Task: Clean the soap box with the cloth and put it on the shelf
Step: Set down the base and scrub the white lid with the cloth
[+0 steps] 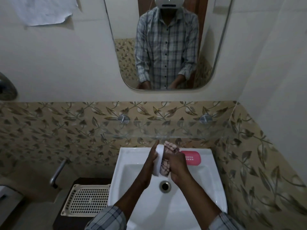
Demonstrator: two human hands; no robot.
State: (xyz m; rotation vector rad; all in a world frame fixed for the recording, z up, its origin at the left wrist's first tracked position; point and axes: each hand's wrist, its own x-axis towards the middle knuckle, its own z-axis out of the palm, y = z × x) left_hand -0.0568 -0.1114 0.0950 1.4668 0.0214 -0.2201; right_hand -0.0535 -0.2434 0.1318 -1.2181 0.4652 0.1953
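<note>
Over the white sink (214,183) my left hand (150,161) holds a white soap box part (159,159) on edge, fingers stretched along its left side. My right hand (177,165) presses a checked pink-and-white cloth (167,156) against the right face of that part. A pink soap box part (192,157) with drain slots lies flat on the sink's back ledge, just right of my hands. A glass shelf (199,130) runs along the tiled wall right above the hands, with nothing on it.
A cream perforated plastic tray (86,199) rests on a dark stand left of the sink. A metal tap or handle (58,171) sticks out of the wall at the left. The drain (165,186) lies below my hands. A mirror (166,44) hangs above the shelf.
</note>
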